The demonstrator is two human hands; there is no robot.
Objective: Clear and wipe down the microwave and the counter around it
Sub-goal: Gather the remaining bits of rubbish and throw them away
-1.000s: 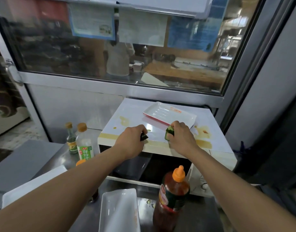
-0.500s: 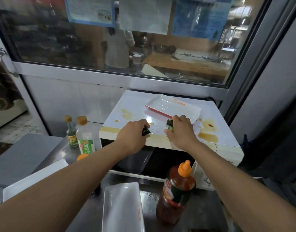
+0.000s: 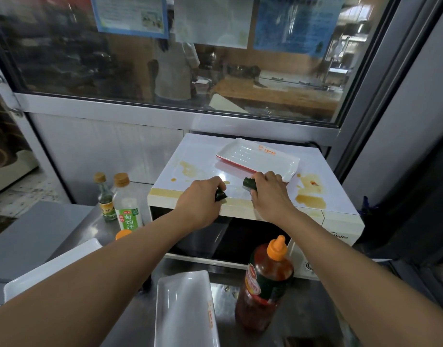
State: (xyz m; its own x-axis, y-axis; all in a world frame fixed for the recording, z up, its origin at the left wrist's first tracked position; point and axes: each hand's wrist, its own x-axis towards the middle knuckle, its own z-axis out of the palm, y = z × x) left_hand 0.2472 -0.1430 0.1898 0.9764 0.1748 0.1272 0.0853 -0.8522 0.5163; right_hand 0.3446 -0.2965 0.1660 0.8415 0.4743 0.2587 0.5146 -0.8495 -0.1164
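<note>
A white microwave (image 3: 340, 222) stands on a steel counter (image 3: 310, 309), its top smeared with brown sauce stains (image 3: 311, 200). My left hand (image 3: 200, 204) grips a small dark green piece (image 3: 221, 194) at the top's front edge. My right hand (image 3: 271, 196) holds a second dark green piece (image 3: 249, 183) just in front of a white rectangular tray with a red rim (image 3: 259, 159) that lies on the microwave's top. What the green pieces are I cannot tell.
A red sauce bottle with an orange cap (image 3: 264, 284) stands before the microwave. A white tray (image 3: 185, 309) lies on the counter, another white tray (image 3: 52, 266) at the left. Two bottles (image 3: 126, 209) and an orange cap (image 3: 122, 233) stand left of the microwave. A glass window is behind.
Both hands stay on the microwave's top gripping the green pieces and have drawn slightly apart. The camera has tilted down a little.
</note>
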